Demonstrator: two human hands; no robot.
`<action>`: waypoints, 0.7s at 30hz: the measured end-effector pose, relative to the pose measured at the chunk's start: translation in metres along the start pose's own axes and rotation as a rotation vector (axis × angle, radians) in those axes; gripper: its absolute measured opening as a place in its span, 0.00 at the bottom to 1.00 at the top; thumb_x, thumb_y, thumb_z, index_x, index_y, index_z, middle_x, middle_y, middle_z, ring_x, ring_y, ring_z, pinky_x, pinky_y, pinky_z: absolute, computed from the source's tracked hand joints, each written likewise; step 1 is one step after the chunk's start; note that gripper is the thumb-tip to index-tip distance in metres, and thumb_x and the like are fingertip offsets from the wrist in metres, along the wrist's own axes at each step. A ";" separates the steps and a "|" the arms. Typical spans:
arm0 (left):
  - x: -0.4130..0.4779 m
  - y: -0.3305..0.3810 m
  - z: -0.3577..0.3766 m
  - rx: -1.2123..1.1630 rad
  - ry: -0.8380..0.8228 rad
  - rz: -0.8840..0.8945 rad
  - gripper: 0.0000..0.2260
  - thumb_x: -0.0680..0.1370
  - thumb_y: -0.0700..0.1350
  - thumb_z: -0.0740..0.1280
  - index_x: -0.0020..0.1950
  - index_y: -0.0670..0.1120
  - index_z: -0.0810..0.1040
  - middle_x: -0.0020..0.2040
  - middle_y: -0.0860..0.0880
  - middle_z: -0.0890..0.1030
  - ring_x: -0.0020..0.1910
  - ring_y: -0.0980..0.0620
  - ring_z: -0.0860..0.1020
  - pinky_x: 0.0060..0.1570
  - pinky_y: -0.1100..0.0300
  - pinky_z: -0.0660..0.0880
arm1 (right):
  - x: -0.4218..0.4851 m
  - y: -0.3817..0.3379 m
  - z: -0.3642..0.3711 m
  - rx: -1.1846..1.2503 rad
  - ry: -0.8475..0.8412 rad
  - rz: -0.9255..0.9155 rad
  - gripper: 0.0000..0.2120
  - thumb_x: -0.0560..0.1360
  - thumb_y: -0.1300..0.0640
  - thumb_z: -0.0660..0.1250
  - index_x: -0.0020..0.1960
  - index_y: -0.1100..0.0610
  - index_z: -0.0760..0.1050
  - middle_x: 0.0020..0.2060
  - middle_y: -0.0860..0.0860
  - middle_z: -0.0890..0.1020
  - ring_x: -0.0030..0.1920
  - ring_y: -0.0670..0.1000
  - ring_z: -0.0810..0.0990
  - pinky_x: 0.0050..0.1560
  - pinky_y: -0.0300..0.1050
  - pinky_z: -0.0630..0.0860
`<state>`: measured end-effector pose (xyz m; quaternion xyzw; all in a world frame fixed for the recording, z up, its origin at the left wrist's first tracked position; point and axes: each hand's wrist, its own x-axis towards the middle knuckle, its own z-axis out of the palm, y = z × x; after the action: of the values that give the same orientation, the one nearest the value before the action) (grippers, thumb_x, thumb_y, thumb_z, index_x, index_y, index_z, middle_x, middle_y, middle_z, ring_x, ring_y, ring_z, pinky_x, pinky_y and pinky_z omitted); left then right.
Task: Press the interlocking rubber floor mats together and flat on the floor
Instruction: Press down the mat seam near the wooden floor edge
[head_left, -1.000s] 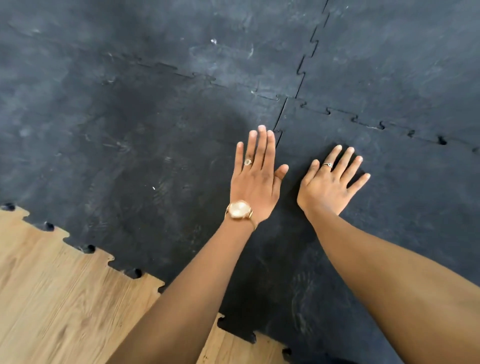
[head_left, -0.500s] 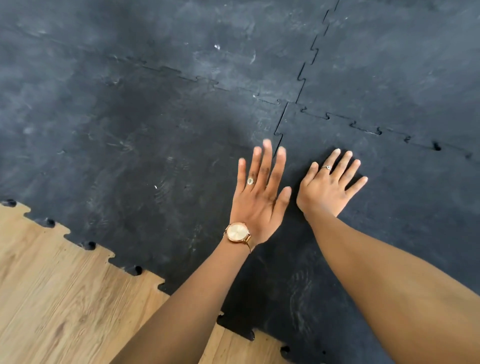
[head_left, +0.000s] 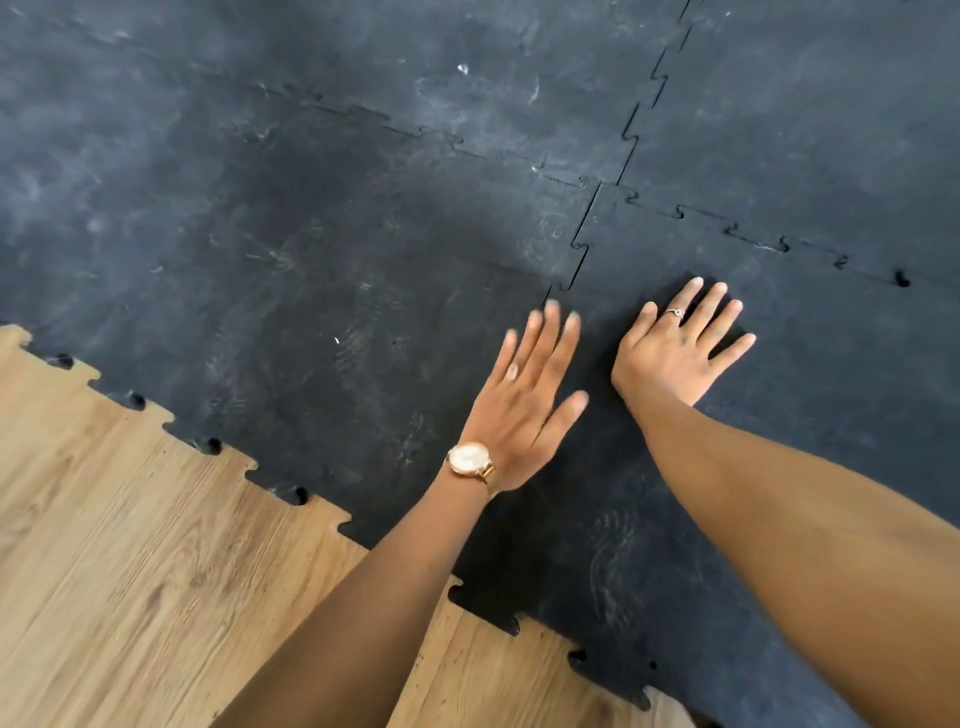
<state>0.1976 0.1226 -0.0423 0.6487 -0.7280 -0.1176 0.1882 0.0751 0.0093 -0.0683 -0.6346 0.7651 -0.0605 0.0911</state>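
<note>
Black interlocking rubber mats (head_left: 322, 291) cover most of the floor, joined by puzzle-tooth seams. One seam (head_left: 582, 244) runs down toward my hands and vanishes beneath them. My left hand (head_left: 524, 405), with a gold watch and a ring, is blurred, fingers spread, over that seam line; I cannot tell whether it touches the mat. My right hand (head_left: 675, 353), wearing a ring, lies palm down with fingers spread on the right-hand mat (head_left: 831, 395), just right of the seam. Neither hand holds anything.
Bare wooden floor (head_left: 130, 561) shows at the lower left, bordered by the mats' toothed outer edge (head_left: 208, 444). A cross seam (head_left: 779, 241) to the upper right has small open gaps between teeth.
My left hand has drawn back toward me along the seam and spread its fingers. My right hand has stayed flat on the mat. The view has shifted, showing more wooden floor.
</note>
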 end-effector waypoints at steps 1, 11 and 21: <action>-0.011 -0.003 0.006 0.134 -0.101 -0.006 0.30 0.84 0.56 0.49 0.79 0.45 0.39 0.80 0.45 0.44 0.79 0.48 0.41 0.77 0.46 0.46 | -0.001 -0.001 0.000 0.003 -0.003 -0.003 0.29 0.83 0.47 0.43 0.80 0.58 0.46 0.80 0.56 0.48 0.79 0.59 0.43 0.75 0.66 0.39; -0.054 0.007 0.012 0.211 -0.025 -0.239 0.33 0.82 0.63 0.43 0.80 0.45 0.42 0.81 0.45 0.44 0.79 0.48 0.43 0.78 0.48 0.45 | 0.001 0.001 0.004 0.006 0.031 -0.004 0.29 0.83 0.47 0.44 0.80 0.58 0.47 0.80 0.57 0.49 0.79 0.60 0.44 0.75 0.66 0.40; -0.064 0.011 0.004 0.043 -0.023 -0.229 0.34 0.81 0.64 0.44 0.79 0.48 0.35 0.80 0.46 0.39 0.79 0.49 0.38 0.78 0.48 0.43 | 0.003 0.001 0.004 0.012 0.021 -0.016 0.30 0.82 0.46 0.43 0.80 0.58 0.46 0.80 0.57 0.48 0.79 0.59 0.43 0.75 0.66 0.39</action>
<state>0.1919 0.1867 -0.0489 0.7301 -0.6536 -0.1299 0.1514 0.0748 0.0067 -0.0722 -0.6396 0.7604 -0.0725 0.0866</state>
